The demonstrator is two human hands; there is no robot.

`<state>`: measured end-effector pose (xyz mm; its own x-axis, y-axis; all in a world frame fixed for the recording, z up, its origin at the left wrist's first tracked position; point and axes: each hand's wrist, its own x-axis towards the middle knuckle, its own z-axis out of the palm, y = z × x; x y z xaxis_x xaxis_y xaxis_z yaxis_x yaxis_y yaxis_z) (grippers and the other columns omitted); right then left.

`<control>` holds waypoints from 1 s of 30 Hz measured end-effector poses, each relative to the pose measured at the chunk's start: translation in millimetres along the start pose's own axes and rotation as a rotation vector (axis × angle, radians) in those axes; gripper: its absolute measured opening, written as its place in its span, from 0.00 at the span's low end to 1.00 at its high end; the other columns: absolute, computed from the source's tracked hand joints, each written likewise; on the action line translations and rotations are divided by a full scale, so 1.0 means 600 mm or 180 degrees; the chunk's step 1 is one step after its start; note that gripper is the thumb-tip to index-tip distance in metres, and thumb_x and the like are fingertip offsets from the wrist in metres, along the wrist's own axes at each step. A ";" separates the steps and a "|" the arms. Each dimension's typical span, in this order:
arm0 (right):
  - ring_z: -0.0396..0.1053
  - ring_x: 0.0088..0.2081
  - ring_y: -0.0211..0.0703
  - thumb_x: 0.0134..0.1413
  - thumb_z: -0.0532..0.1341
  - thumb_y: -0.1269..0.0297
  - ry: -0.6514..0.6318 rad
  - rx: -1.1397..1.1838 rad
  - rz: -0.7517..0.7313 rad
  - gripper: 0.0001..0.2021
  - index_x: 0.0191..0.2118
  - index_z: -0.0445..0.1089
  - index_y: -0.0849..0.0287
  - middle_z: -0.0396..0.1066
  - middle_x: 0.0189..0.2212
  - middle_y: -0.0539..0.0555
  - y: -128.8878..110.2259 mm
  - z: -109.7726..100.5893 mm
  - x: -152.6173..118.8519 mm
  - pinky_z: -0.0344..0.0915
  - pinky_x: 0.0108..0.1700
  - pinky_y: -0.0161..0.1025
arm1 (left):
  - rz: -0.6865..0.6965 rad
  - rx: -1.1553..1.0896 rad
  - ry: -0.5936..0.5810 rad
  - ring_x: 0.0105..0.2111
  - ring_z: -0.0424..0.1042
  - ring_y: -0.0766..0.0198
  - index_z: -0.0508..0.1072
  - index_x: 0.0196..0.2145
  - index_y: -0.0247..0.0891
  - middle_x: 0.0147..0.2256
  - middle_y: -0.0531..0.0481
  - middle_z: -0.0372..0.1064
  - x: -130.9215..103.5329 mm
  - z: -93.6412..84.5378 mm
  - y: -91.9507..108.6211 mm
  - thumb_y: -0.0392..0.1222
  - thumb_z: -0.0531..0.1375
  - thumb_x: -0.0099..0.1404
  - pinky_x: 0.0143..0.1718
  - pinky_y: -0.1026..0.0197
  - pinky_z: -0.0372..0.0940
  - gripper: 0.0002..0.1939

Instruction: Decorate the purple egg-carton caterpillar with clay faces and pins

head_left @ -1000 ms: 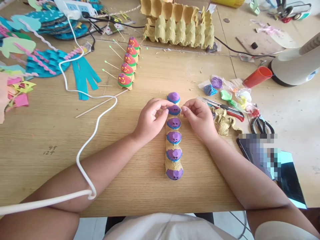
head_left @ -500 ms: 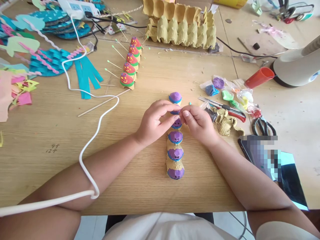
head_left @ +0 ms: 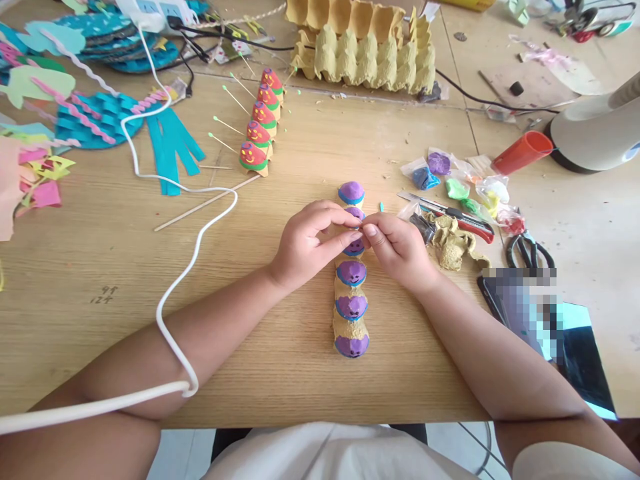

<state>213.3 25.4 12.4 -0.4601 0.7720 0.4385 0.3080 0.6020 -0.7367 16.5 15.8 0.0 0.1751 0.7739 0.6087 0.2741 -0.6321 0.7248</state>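
A strip of egg carton cups lies lengthwise in front of me, its humps covered in purple clay with blue rims and small dark faces on several of them. Over its upper part, my left hand and my right hand meet at the fingertips. Thumb and forefinger are pinched together on each hand. Whatever lies between them is too small or too hidden to make out. A tiny teal bit of clay rests on the table just above my right hand.
A red and green egg carton strip with stick feelers stands farther back. To the right lie bagged clay, a utility knife, carton scraps and scissors. A white cable crosses my left forearm. Egg cartons sit behind.
Both hands stay pinched together over the strip, with only a slight shift of the fingers. The view has moved a little; nothing else has visibly changed.
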 end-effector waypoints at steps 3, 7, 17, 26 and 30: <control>0.72 0.32 0.38 0.75 0.55 0.55 0.0009 -0.0028 -0.0071 0.16 0.38 0.72 0.57 0.74 0.29 0.51 -0.001 -0.001 -0.001 0.67 0.36 0.36 | -0.0007 -0.0052 0.0029 0.39 0.77 0.65 0.80 0.39 0.41 0.39 0.50 0.80 0.000 0.001 0.001 0.41 0.68 0.68 0.41 0.62 0.71 0.03; 0.71 0.31 0.38 0.75 0.55 0.56 -0.0020 -0.0022 -0.0078 0.15 0.37 0.72 0.57 0.74 0.29 0.51 -0.002 -0.001 -0.001 0.66 0.36 0.35 | -0.0090 -0.0100 0.0001 0.39 0.77 0.64 0.80 0.37 0.42 0.37 0.51 0.80 0.002 0.000 0.002 0.43 0.68 0.69 0.45 0.60 0.72 0.04; 0.70 0.31 0.38 0.75 0.54 0.53 0.0182 0.0208 0.0144 0.16 0.42 0.73 0.57 0.74 0.30 0.51 -0.002 0.001 -0.003 0.68 0.35 0.37 | -0.0457 -0.0280 -0.0012 0.36 0.75 0.65 0.79 0.35 0.40 0.36 0.50 0.79 0.002 0.000 0.008 0.46 0.66 0.71 0.37 0.62 0.69 0.08; 0.77 0.37 0.43 0.65 0.67 0.62 0.0448 -0.0132 -0.0450 0.07 0.46 0.80 0.50 0.80 0.38 0.54 -0.003 -0.003 -0.001 0.75 0.43 0.44 | -0.1404 -0.1618 -0.0248 0.37 0.78 0.64 0.81 0.37 0.39 0.36 0.50 0.80 0.001 0.002 -0.005 0.52 0.70 0.65 0.40 0.61 0.72 0.13; 0.78 0.38 0.45 0.64 0.67 0.62 0.0469 -0.0092 -0.0371 0.04 0.42 0.81 0.50 0.81 0.38 0.54 -0.006 -0.004 -0.003 0.76 0.43 0.45 | -0.1416 -0.1690 -0.0364 0.37 0.78 0.63 0.82 0.36 0.40 0.34 0.50 0.80 0.002 -0.002 -0.004 0.52 0.70 0.66 0.41 0.61 0.73 0.12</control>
<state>215.0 22.5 15.8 -0.3677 0.7169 0.5924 0.2846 0.6932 -0.6622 14.9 18.2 -0.3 0.2598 0.9445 0.2011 -0.1511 -0.1659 0.9745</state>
